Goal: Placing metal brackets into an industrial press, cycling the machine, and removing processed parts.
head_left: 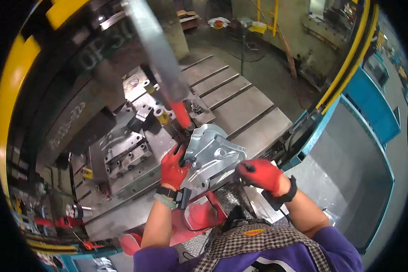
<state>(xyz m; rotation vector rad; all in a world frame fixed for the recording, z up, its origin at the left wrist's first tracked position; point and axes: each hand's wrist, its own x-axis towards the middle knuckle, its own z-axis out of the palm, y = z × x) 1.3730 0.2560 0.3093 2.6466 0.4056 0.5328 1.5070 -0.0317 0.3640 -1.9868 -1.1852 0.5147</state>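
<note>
Our right hand [259, 176] curls beside the metal panel [211, 148] at frame centre, our left hand [174, 165] at its left edge; whether either grip is clamped, we cannot tell. Probably stiff, slick: hold opposite rims.

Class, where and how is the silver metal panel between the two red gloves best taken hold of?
Probably by its opposite left and right edges, from the near side: the panel is broad, with raised contours across its face, so the rim looks easier. A red-ended grey bar crowds its far-left end, while the left hand and right hand flank it.
</note>
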